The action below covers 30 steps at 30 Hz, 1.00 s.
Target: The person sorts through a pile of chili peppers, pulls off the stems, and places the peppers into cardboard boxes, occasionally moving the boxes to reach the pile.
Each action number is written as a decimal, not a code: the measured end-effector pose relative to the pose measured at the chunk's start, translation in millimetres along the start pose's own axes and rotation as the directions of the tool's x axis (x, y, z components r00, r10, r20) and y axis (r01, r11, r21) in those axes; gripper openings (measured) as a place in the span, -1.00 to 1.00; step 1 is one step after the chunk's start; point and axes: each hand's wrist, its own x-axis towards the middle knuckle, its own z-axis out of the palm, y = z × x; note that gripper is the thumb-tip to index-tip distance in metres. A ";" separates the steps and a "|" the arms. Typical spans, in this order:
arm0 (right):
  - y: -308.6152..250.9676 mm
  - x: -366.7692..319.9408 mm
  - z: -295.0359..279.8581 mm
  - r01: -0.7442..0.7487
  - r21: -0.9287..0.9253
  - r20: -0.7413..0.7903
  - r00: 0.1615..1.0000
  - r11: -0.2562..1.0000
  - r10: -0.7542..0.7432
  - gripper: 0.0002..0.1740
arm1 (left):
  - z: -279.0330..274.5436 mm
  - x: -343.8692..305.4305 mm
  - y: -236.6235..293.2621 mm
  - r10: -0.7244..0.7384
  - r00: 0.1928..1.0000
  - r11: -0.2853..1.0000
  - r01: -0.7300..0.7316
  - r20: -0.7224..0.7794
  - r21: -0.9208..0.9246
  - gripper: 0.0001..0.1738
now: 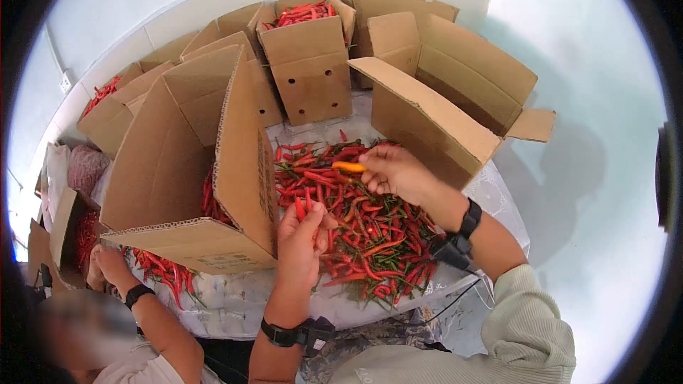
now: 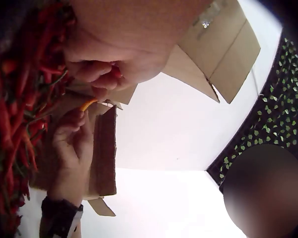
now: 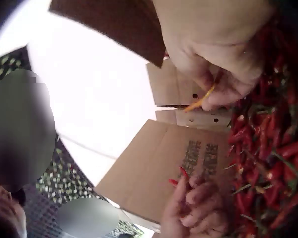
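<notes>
My right hand (image 1: 400, 174) pinches an orange chili pepper (image 1: 348, 166) between thumb and fingers, above the heap. Closer to me, my left hand (image 1: 302, 238) is curled round red chili peppers (image 1: 304, 203), whose tips stick up past the thumb. Below both hands spreads a heap of red chili peppers (image 1: 377, 242) with green stems. The right wrist view shows the orange pepper jutting out from the fingertips, and the red tips over the left hand's thumb. In the left wrist view the left palm hides most of what it holds.
A large open carton (image 1: 245, 149) holding red chilies stands left of the heap, and another open carton (image 1: 427, 110) stands behind right. A chili-filled carton (image 1: 309, 64) is at the back. Another person's hand (image 1: 114, 267) works at the lower left beside a smaller chili pile (image 1: 167, 274).
</notes>
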 end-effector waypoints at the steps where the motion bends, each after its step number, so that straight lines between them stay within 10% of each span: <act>1: 0.6 12.6 -7.8 -0.083 0.206 0.053 0.996 0.975 0.074 -0.87 | -0.8 0.4 -0.5 -0.010 1.000 1.000 0.010 -0.005 -0.020 -0.87; 8: -6.6 108.2 -26.1 0.060 0.731 -0.116 0.992 0.679 0.038 -0.82 | 4.5 -0.5 0.5 -0.047 0.999 0.995 0.047 0.005 0.092 -0.90; 9: 15.9 141.8 -49.0 0.320 0.279 0.008 0.942 0.905 -0.335 -0.79 | 3.3 -0.3 0.1 -0.039 0.999 0.996 0.039 0.007 0.083 -0.90; 10: 38.1 175.2 -72.1 0.668 -0.134 0.130 0.744 0.732 -0.655 -0.76 | 0.9 0.3 -1.0 -0.034 0.999 0.996 0.032 0.012 0.078 -0.89; 13: 25.2 209.3 -81.5 0.694 -0.323 0.131 0.707 0.644 -0.695 -0.72 | 3.0 -1.4 -0.9 -0.028 1.000 0.995 0.027 0.004 0.092 -0.88; 15: 3.0 160.5 -37.7 0.669 0.143 0.019 0.735 0.730 -0.678 -0.66 | 4.0 -1.3 -1.3 -0.037 0.999 0.992 0.038 -0.009 0.121 -0.89; 18: -19.0 125.2 -34.5 0.194 0.527 0.029 0.969 0.828 -0.245 -0.66 | 0.2 0.3 -3.0 -0.027 1.000 0.996 0.025 0.016 0.090 -0.91; 21: -16.3 76.2 -45.1 0.208 -0.148 0.021 0.978 0.967 -0.208 -0.61 | 7.6 -3.3 -2.3 -0.013 1.000 0.995 0.014 -0.012 0.094 -0.93; 22: -13.2 60.3 -51.8 0.177 -0.398 0.043 0.984 0.900 -0.175 -0.59 | 8.3 -5.4 -1.5 -0.021 1.000 0.996 0.023 -0.023 0.091 -0.93; 23: -6.3 49.5 -62.0 0.371 -0.737 0.204 0.919 0.565 -0.338 -0.54 | 8.4 -6.4 -1.6 -0.030 1.000 0.995 0.030 -0.001 0.093 -0.90; 26: 9.5 -7.6 -68.0 0.250 -0.943 0.156 0.913 0.218 -0.376 -0.50 | 13.3 -4.8 -3.9 0.035 0.999 0.992 -0.039 0.035 0.118 -0.88; 30: 34.1 -2.6 -74.4 0.395 -0.865 0.198 0.835 0.309 -0.513 -0.62 | 17.5 -1.4 -3.3 0.063 0.998 0.995 -0.061 -0.028 0.073 -0.87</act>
